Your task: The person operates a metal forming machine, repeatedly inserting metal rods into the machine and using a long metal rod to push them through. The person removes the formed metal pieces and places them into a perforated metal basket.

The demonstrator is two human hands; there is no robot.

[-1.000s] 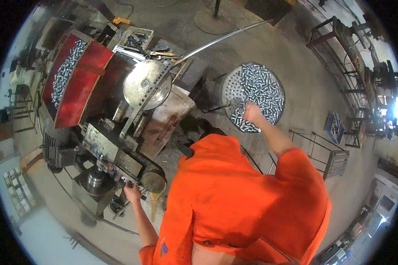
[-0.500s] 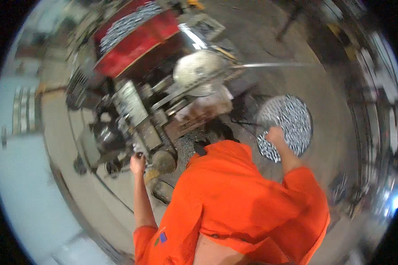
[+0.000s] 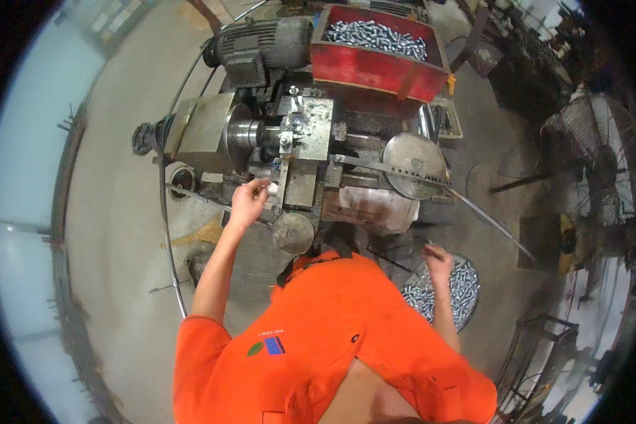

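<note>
My left hand point(image 3: 249, 203) is closed, fingertips pinched together, at the near side of a lathe-like machine, beside its spindle chuck point(image 3: 246, 134) and metal tool slide point(image 3: 311, 127). What its fingers hold, if anything, is too small to make out. Over at the right, my right hand point(image 3: 439, 261) hovers above the far edge of a round container point(image 3: 476, 286) heaped with small shiny metal parts point(image 3: 459, 291). Its fingers are pinched, and a small greyish tip shows at them, apparently one such metal part.
A red bin point(image 3: 374, 71) full of similar metal pieces stands behind the machine, right of an electric motor point(image 3: 261, 46). A perforated lever bar point(image 3: 396, 169) crosses a round plate point(image 3: 415, 166); its rod point(image 3: 491, 222) sticks out rightward. A metal frame stand point(image 3: 540, 353) is at lower right.
The view has swung, so the machine now appears nearer the middle. My right hand has risen out of the metal parts. My left hand stays close to the machine.
</note>
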